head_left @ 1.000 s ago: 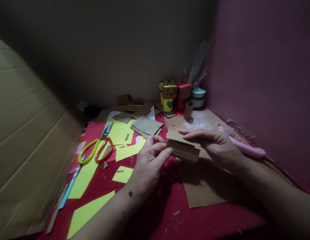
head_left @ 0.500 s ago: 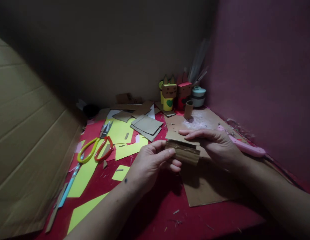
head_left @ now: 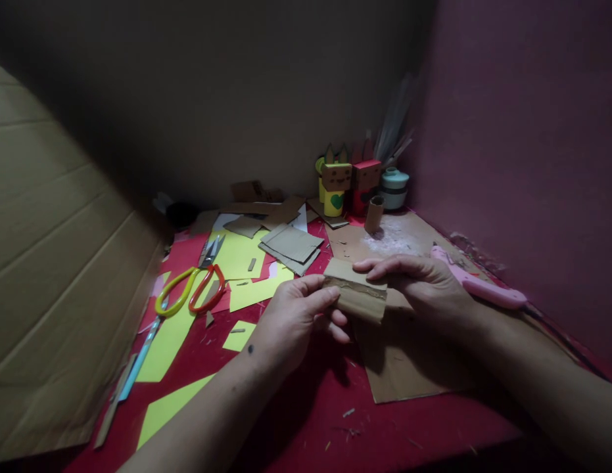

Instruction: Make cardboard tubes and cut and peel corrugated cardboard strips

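Between my two hands is a folded piece of cardboard (head_left: 362, 304), with a narrow seam running along its length that looks glossy, like glue. My left hand (head_left: 298, 315) is closed on its left end, thumb on the front face and fingers behind. My right hand (head_left: 424, 282) pinches the upper flap near the right end, fingers along its top. Below them lies a flat cardboard sheet (head_left: 409, 368). A pink glue gun (head_left: 488, 289) rests just beyond my right wrist.
Scissors (head_left: 190, 295) with yellow and red handles and a light-blue cutter (head_left: 138, 364) lie left among yellow paper (head_left: 167, 348) scraps. Cardboard squares (head_left: 293, 244), a small cardboard tube (head_left: 374, 215), two paper figures (head_left: 334, 197) and a lidded blue pot (head_left: 394, 187) stand farther back.
The seam between the upper flap and lower part of the cardboard has narrowed as my hands bring them together. Both hands keep their hold; the view has shifted slightly.
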`<state>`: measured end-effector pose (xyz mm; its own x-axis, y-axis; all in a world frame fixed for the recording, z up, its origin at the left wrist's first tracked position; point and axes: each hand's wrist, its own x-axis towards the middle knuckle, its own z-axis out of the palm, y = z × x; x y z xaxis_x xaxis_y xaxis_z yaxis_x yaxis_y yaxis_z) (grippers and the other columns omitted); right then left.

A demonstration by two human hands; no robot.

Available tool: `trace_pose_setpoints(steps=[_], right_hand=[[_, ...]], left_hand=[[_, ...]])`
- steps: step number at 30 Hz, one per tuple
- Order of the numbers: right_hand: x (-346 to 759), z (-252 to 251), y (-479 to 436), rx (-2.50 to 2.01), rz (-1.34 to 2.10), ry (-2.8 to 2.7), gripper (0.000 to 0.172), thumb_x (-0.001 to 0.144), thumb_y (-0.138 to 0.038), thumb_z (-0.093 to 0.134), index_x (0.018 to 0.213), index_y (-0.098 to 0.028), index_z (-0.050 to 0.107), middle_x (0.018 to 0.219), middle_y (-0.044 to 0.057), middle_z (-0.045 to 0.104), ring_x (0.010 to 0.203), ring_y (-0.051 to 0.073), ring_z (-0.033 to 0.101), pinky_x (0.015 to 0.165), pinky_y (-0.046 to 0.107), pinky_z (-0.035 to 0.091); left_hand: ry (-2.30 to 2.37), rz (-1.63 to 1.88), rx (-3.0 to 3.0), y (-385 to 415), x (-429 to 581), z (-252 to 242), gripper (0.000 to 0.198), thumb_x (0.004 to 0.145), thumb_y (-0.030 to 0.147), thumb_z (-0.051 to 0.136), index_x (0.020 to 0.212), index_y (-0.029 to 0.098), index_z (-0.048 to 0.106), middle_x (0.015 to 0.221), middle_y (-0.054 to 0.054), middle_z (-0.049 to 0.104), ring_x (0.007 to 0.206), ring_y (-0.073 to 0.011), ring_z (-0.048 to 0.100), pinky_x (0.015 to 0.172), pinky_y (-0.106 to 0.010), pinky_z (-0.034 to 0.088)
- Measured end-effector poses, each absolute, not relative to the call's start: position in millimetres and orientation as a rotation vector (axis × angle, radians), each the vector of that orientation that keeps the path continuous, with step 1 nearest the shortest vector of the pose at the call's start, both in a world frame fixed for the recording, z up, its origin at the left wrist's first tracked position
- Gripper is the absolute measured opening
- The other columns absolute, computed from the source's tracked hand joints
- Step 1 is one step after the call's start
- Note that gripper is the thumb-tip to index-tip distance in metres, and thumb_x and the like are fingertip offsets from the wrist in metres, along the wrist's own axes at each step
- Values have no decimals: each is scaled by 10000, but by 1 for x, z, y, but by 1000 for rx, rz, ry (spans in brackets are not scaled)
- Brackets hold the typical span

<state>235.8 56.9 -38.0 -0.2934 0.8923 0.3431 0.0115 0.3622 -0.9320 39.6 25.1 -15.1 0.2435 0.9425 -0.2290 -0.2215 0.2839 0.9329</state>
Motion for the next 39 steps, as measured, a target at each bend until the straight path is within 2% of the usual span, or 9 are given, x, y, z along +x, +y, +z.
trace_pose_setpoints(steps=[3, 6, 11, 19, 23, 28, 34, 39], right_hand=[[235, -40, 58, -791, 1060, -1654, 148, 836, -226, 592, 876, -282, 723, 1055, 4, 702, 1024, 192, 629, 917, 382, 492], [233, -42, 63, -801, 1015, -1702, 260, 849, -184, 564, 1038, -312, 688, 1083, -13, 692, 1026, 175, 624, 932, 362, 477], [231, -42, 77, -809, 1156, -1685, 418, 826, -154, 572, 1204, -331, 598, 1185, -12, 649, 1085, 189, 596, 958, 378, 458], [231, -33, 73, -831, 1154, -1816, 284, 823, -179, 586, 1039, -326, 698, 1053, -22, 706, 968, 180, 651, 853, 331, 518], [232, -33, 66, -839, 1115, -1869, 298, 829, -180, 568, 1060, -325, 689, 1077, -13, 700, 989, 186, 648, 883, 355, 505], [235, -37, 65, -852, 1013, -1912, 317, 806, -159, 586, 1060, -317, 691, 1086, -5, 698, 994, 188, 649, 908, 358, 496], [235, -44, 65, -842, 967, -1957, 294, 845, -227, 574, 1112, -306, 667, 1084, 15, 700, 978, 200, 659, 879, 371, 521], [235, -47, 63, -832, 912, -1977, 315, 846, -203, 573, 1129, -312, 658, 1115, 17, 687, 1005, 208, 651, 901, 376, 515]], left_hand=[[989, 969, 921, 28, 39, -20, 110, 766, 160, 611, 851, 92, 629, 658, -51, 596, 487, -100, 543, 450, -230, 514], [985, 952, 926, 30, 38, -26, 122, 778, 173, 600, 856, 85, 633, 582, -45, 584, 456, -108, 553, 468, -236, 516], [989, 952, 929, 33, 37, -30, 128, 765, 158, 605, 850, 69, 638, 607, -66, 604, 466, -115, 562, 466, -242, 519], [1040, 968, 916, 33, 37, -24, 52, 737, 111, 601, 766, 88, 638, 541, -32, 575, 421, -105, 529, 392, -213, 468], [1023, 976, 892, 32, 38, -23, 69, 751, 121, 572, 748, 98, 638, 480, -25, 551, 375, -102, 510, 371, -201, 452], [1031, 1010, 909, 31, 39, -22, 69, 725, 106, 593, 754, 81, 651, 522, -32, 553, 412, -100, 511, 373, -205, 480], [1055, 1037, 903, 31, 39, -23, 87, 727, 115, 604, 783, 76, 658, 579, -53, 581, 437, -102, 519, 380, -213, 490], [1088, 1017, 907, 32, 40, -24, 82, 728, 100, 592, 767, 80, 661, 555, -42, 567, 433, -104, 514, 373, -214, 492]])
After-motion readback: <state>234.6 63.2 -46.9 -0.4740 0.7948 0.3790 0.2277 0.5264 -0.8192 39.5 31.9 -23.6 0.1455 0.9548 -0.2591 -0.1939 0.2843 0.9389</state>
